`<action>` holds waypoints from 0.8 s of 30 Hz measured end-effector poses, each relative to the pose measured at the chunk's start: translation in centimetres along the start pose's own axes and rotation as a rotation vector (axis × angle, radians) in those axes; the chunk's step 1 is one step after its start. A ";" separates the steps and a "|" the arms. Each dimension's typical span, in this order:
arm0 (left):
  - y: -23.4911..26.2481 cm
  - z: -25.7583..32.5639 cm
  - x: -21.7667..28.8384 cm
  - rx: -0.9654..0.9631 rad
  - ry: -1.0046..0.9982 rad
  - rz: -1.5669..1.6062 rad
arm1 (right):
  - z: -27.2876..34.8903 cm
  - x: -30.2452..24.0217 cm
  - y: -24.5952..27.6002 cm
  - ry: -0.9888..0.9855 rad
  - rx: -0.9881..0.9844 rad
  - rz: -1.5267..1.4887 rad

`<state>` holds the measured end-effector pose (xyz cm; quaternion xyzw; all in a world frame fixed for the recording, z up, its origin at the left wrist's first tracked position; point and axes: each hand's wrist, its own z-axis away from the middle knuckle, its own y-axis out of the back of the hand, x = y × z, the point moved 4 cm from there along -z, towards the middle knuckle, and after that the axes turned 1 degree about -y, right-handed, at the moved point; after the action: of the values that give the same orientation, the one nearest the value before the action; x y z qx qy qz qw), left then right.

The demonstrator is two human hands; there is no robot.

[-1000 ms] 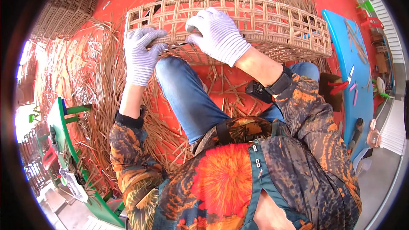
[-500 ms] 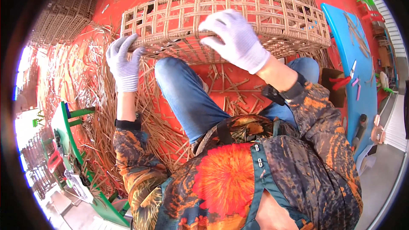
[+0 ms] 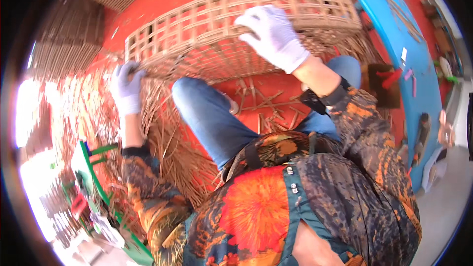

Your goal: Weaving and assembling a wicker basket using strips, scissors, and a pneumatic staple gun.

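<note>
A long, open-lattice wicker basket (image 3: 212, 59) rests tilted in front of my knees. My left hand (image 3: 127, 88), in a pale knitted glove, has its fingers curled around the basket's left corner, though motion blurs them a little. Over the basket's woven edge, right of the middle, is my gloved right hand (image 3: 276, 39). Its thumb and fingers are bent and apart, and I see nothing between them. Whether the fingertips touch the weave I cannot tell.
Loose wicker strips (image 3: 172, 143) cover the red floor at left and between my legs. A blue table (image 3: 423, 79) at right bears a red-handled tool (image 3: 391, 78). Woven pieces (image 3: 69, 34) are stacked far left. Nearer at left is a green-edged table (image 3: 93, 172).
The basket has shifted left in view and tilted, its left end lower. My left hand has gone left and down with that corner. My right hand stays near the woven edge.
</note>
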<state>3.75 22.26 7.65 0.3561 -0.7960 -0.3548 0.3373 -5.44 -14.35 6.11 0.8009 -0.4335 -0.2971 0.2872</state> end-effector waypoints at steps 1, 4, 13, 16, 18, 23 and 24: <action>-0.2 0.3 -1.8 -0.065 0.046 0.062 | -0.1 0.0 -0.2 0.044 0.000 -0.065; -1.2 -0.6 0.0 -0.071 -0.056 -0.060 | 1.1 1.8 1.1 -0.014 0.036 0.008; -10.7 -6.5 15.9 -0.155 -0.421 0.108 | 3.4 9.2 3.7 -0.274 -0.088 0.175; -13.3 -7.8 17.6 -0.128 -0.428 0.133 | 1.7 9.0 3.7 -0.229 -0.076 0.265; -14.1 -8.3 19.4 -0.020 -0.428 0.071 | 0.8 9.2 4.0 -0.145 -0.002 0.389; -14.6 -7.1 21.0 -0.010 -0.326 0.018 | 0.6 11.1 4.3 -0.171 -0.222 0.345; -14.1 -6.5 22.3 0.015 -0.364 0.025 | 0.9 10.8 4.6 -0.165 -0.206 0.324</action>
<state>1.90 -4.85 5.99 0.2784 -0.8509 -0.4031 0.1897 -3.68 -26.02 6.37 0.6600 -0.5461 -0.3544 0.3749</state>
